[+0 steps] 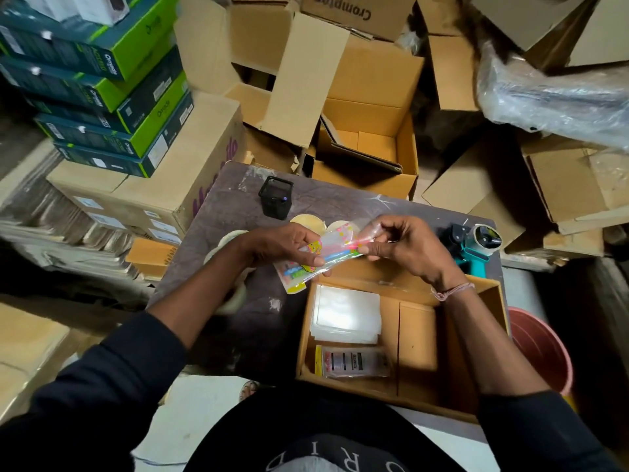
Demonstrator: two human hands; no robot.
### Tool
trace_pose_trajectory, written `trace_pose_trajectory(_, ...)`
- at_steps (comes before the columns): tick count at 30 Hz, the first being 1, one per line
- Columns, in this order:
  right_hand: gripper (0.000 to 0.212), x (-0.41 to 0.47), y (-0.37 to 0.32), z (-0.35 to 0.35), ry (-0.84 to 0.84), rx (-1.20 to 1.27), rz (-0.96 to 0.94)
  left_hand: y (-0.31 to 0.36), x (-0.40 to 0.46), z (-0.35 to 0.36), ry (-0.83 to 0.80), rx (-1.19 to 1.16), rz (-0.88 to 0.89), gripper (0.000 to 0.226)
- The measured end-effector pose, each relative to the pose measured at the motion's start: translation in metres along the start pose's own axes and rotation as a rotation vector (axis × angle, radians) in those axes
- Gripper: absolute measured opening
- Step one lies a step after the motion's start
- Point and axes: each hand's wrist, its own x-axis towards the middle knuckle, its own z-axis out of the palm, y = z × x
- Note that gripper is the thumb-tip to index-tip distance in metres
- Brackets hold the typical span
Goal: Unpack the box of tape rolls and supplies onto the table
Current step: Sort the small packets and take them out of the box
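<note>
Both hands pinch colourful plastic packet above open box: left hand, right hand.

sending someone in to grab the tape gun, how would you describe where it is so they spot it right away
Start at the dark table in the middle of the room and find the open cardboard box on it. Just past that box's far right corner, by the table edge, lies the tape gun. It is the only teal-handled tool there, with a clear roll mounted on it, unlike the loose pale tape rolls further left.
</note>
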Motion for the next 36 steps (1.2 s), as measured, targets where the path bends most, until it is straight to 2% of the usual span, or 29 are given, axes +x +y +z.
trace_pose_trajectory(3, 0.029, 0.007, 0.000, -0.004, 0.003, 0.023, -0.013, -0.008, -0.006, -0.008, 0.026, -0.011, -0.001, 0.034)
trace_pose_trajectory(9, 0.034, 0.023, 0.003, 0.006, -0.032, 0.242, 0.084, -0.013, -0.018, -0.018, 0.028, -0.038, 0.038, 0.030)
trace_pose_trajectory(18, 0.030, 0.047, 0.000, 0.027, -0.119, 0.150, 0.016, -0.034, -0.030, -0.035, 0.152, -0.008, 0.033, 0.038)
trace_pose_trajectory(23, 0.028, 0.056, 0.002, 0.039, -0.113, 0.099, -0.005, -0.038, -0.033, -0.040, 0.202, -0.017, 0.032, 0.040)
trace_pose_trajectory(28, 0.027, 0.063, 0.002, 0.049, -0.091, 0.070, 0.001, -0.043, -0.034, -0.047, 0.230, -0.029, 0.019, 0.052)
trace_pose_trajectory(31, 0.028, 0.067, 0.001, 0.054, -0.077, 0.069, 0.010, -0.047, -0.035, -0.052, 0.227, -0.007, 0.022, 0.047)
trace_pose_trajectory(36, 0.030, 0.076, 0.001, 0.045, -0.037, 0.143, 0.062, -0.063, -0.043, -0.064, 0.228, -0.022, 0.052, 0.027)
